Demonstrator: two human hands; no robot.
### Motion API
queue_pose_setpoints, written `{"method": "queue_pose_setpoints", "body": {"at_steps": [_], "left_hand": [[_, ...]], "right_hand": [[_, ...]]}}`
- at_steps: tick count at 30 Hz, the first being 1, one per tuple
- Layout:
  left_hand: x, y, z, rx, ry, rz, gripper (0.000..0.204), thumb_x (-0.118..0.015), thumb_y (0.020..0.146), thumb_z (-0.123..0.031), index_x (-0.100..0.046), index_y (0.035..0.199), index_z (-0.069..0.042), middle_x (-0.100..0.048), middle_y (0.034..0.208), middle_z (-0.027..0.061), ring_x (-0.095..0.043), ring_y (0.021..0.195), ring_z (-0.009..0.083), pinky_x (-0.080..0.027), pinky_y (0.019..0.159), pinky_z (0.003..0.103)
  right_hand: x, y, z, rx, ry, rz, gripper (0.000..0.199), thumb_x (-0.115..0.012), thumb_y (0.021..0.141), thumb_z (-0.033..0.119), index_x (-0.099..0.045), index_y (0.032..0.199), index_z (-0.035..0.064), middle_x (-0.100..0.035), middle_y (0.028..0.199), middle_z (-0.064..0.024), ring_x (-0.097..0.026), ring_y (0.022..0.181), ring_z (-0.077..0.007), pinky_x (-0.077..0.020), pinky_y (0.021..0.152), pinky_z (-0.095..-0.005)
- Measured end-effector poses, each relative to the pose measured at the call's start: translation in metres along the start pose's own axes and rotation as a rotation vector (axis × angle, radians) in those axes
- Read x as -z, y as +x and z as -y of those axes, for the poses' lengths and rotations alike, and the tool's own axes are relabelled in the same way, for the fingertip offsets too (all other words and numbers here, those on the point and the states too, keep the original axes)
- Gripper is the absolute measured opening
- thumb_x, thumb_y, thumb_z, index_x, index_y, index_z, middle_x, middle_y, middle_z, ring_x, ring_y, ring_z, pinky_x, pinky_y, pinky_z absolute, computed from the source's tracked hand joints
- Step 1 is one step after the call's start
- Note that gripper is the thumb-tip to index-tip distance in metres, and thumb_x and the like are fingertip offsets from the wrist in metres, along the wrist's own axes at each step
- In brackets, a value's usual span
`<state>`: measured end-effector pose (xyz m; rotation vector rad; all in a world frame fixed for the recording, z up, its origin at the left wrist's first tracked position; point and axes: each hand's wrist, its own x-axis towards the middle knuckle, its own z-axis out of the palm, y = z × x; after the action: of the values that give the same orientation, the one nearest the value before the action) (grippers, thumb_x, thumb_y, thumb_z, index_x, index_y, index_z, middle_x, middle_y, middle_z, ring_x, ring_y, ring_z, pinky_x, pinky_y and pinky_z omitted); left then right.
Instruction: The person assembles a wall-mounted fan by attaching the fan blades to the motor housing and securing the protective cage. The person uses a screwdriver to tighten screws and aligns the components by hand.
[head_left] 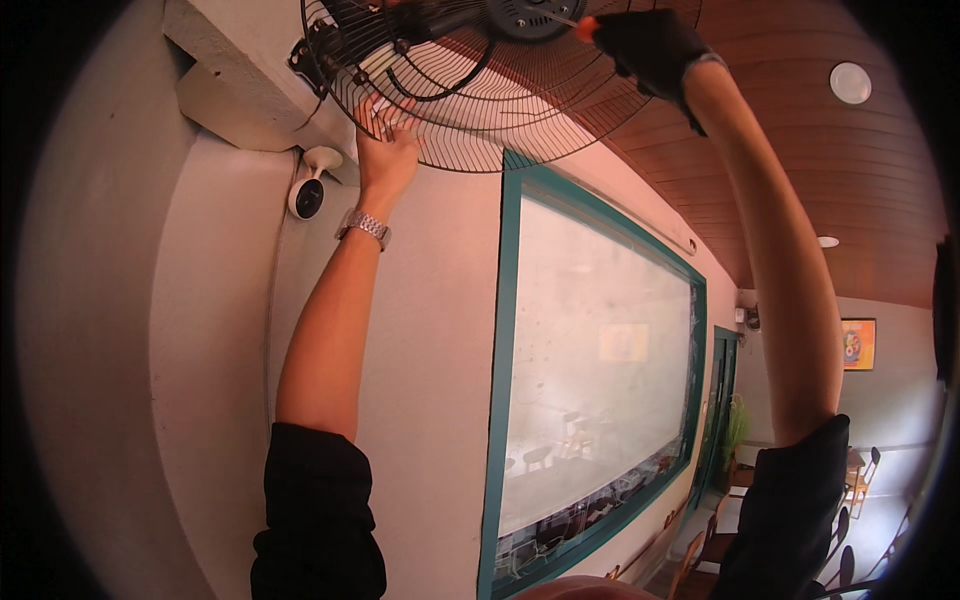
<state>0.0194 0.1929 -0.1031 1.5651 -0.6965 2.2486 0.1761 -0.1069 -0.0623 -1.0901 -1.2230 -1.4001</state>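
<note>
Overhead is a wall-mounted fan with a black wire guard [470, 150] and a dark round motor housing [532, 18]. My left hand [388, 145], bare and with a metal watch [365, 228] at the wrist, reaches up to the guard's lower left edge. Its fingers stretch upward and apart against the wires, which partly cover them. In a black glove, my right hand [655, 50] grips a screwdriver [586, 28] by its orange handle. The thin shaft points left to the middle of the housing; the exact contact of its tip is hard to see.
The fan's bracket [315, 68] meets a pale beam at upper left. Below it a white security camera [307, 195] hangs on the wall. A large green-framed window [510, 330] runs along the wall. Wooden chairs [715, 545] stand at lower right, under a brown panelled ceiling [800, 150].
</note>
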Motion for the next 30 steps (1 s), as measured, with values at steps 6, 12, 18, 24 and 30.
{"method": "queue_pose_setpoints", "body": {"at_steps": [6, 12, 18, 24, 30], "left_hand": [[-0.004, 0.011, 0.017, -0.097, 0.058, 0.060, 0.058, -0.043, 0.094, 0.014, -0.027, 0.146, -0.005, -0.052, 0.140, 0.0198, -0.059, 0.128, 0.0330, -0.061, 0.093, 0.041], [-0.010, 0.004, 0.006, -0.005, 0.007, 0.046, 0.060, -0.043, 0.096, 0.011, -0.022, 0.150, -0.005, -0.051, 0.143, 0.0216, -0.059, 0.130, 0.0360, -0.061, 0.092, 0.038], [-0.008, 0.003, 0.004, -0.036, 0.041, 0.039, 0.057, -0.042, 0.097, 0.011, -0.024, 0.148, -0.005, -0.052, 0.142, 0.0209, -0.061, 0.126, 0.0334, -0.061, 0.092, 0.037], [-0.005, 0.007, 0.011, -0.061, 0.018, 0.036, 0.052, -0.043, 0.096, 0.011, -0.029, 0.144, -0.003, -0.054, 0.140, 0.0203, -0.060, 0.126, 0.0280, -0.060, 0.097, 0.038], [-0.002, 0.012, 0.018, -0.135, 0.078, 0.067, 0.051, -0.042, 0.095, 0.011, -0.030, 0.143, -0.001, -0.054, 0.137, 0.0192, -0.059, 0.128, 0.0264, -0.058, 0.102, 0.038]], "right_hand": [[-0.010, -0.024, -0.036, 0.220, -0.420, -0.184, 0.041, -0.061, 0.092, 0.024, -0.072, 0.131, 0.0276, -0.076, 0.107, -0.0156, -0.074, 0.091, -0.0342, -0.0585, 0.084, -0.0415], [-0.016, -0.029, -0.040, 0.223, -0.451, -0.205, 0.042, -0.060, 0.092, 0.019, -0.071, 0.131, 0.0281, -0.075, 0.110, -0.0133, -0.074, 0.092, -0.0346, -0.0585, 0.082, -0.0431], [-0.021, -0.021, -0.038, 0.264, -0.445, -0.221, 0.042, -0.060, 0.092, 0.018, -0.071, 0.131, 0.0281, -0.075, 0.107, -0.0128, -0.074, 0.091, -0.0341, -0.0586, 0.081, -0.0434], [-0.027, -0.023, -0.028, 0.254, -0.490, -0.203, 0.041, -0.060, 0.093, 0.018, -0.071, 0.131, 0.0275, -0.075, 0.108, -0.0120, -0.074, 0.092, -0.0334, -0.0588, 0.082, -0.0438], [-0.029, -0.024, -0.032, 0.265, -0.495, -0.249, 0.041, -0.060, 0.095, 0.018, -0.069, 0.133, 0.0264, -0.074, 0.112, -0.0117, -0.074, 0.094, -0.0330, -0.0591, 0.084, -0.0432]]}}
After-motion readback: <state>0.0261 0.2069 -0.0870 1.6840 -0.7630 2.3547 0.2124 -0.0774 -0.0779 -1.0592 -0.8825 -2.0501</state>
